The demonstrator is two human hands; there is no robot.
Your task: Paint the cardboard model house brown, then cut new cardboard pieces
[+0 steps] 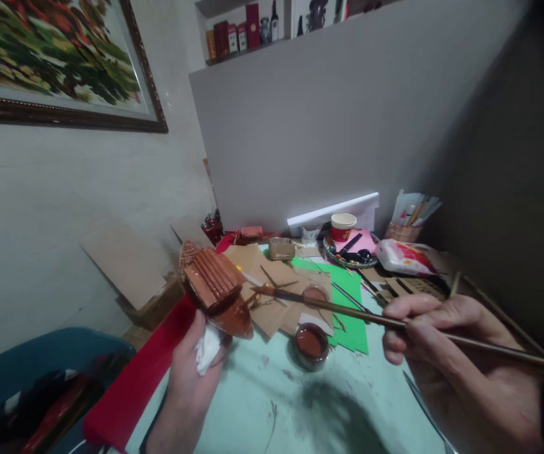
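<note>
Brush (348,311) near-level, tip pointing left, toward boat (212,284) (glossy brown)

Red cup (342,227) — green sheet (349,309) — framed painting (64,57)

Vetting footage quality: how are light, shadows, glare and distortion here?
Head view: dim, right edge vignetted black; dark shadow on the table near the paint cup; gloss glints on the model boat in the left hand; wide-angle tilts the picture frame; right hand holding the brush looks soft.

Head-worn view, angled down, close over table (272,403)
</note>
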